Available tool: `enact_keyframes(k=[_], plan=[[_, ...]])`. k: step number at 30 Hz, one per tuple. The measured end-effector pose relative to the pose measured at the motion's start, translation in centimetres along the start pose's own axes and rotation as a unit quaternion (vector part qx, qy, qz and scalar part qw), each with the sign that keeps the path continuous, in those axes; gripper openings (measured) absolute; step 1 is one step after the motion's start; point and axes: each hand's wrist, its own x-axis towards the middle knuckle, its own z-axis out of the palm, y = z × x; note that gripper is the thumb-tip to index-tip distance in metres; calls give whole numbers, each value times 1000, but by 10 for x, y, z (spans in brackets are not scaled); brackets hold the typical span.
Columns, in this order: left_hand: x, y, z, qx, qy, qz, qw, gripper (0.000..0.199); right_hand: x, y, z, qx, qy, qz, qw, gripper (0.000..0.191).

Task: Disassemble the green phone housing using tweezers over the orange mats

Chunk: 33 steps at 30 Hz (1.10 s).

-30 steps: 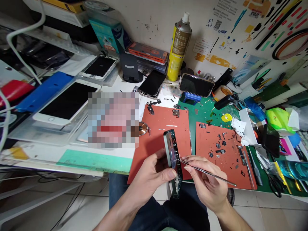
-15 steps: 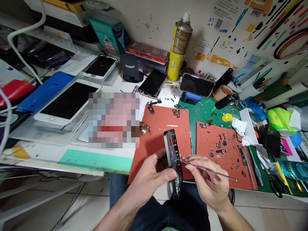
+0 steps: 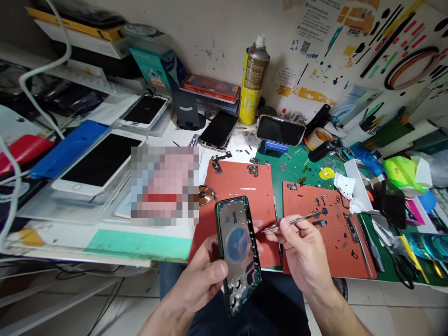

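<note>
My left hand [image 3: 210, 270] grips a dark green phone housing [image 3: 233, 275] by its long side, thumb on the near edge. The housing is tilted with its stripped inside facing me, showing a round coil area and camera openings at the lower end. My right hand [image 3: 304, 247] pinches a thin flat metal tool [image 3: 301, 219] between thumb and fingers. Its narrow tip points left, close to the housing's right edge but apart from it. Below the hands lies a red-brown mat [image 3: 241, 175] bearing small phone parts.
A second red-brown mat [image 3: 304, 261] on the right holds several tiny parts. Behind stand a yellow spray can [image 3: 254, 84] and a phone on a blue stand [image 3: 280, 129]. To the left lies a white phone [image 3: 100, 161]; scissors [image 3: 402, 268] rest at the front right.
The housing has turned from nearly edge-on to show its inside, and moved slightly left. The metal tool has come away from its edge and swung, its rear end now pointing up and right.
</note>
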Motion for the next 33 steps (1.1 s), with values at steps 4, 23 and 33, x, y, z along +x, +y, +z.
enact_keyframes(k=[4,23,33], plan=[[1,2,-2,5,-38,-13,999,75,3,-2,2,26,-13,60,998,27],[2,-5,2,-38,75,12,996,57,-6,5,-17,-89,58,-96,990,19],[-6,9,-10,-67,-15,30,997,96,-22,0,-19,-203,38,-138,969,8]])
